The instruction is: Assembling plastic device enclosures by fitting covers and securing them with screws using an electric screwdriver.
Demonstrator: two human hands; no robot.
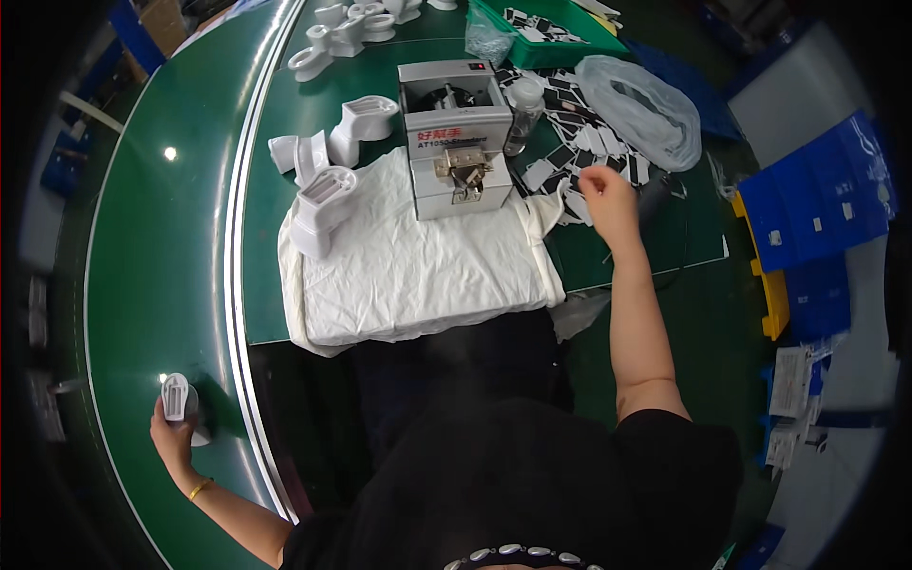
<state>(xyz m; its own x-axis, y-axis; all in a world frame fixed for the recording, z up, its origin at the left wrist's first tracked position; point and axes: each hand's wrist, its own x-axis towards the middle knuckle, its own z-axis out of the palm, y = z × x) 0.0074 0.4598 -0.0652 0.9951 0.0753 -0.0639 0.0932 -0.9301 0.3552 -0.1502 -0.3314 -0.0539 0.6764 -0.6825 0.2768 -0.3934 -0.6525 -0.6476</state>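
Observation:
Far to the left, my left hand (171, 439) is closed around a white plastic housing (175, 397) with a slotted oval top, at the green belt. My right hand (608, 198) is over the right part of the table, its fingertips pinched together above scattered black-and-white cards (594, 142). Whatever is between those fingertips, if anything, is too small to make out. Between my hands stands a grey machine (459, 180) like a tape dispenser, on a white cloth (427, 275). Several similar white housings (323, 204) stand left of it, one resting on the cloth.
A clear jar (522, 119) stands right of the machine. Behind the cards lie a bundled clear plastic bag (646, 104) and a green tray (570, 47) of cards. More white housings (342, 36) stand at the back. Blue bins (822, 190) are at the right. A metal rail (233, 218) borders the belt.

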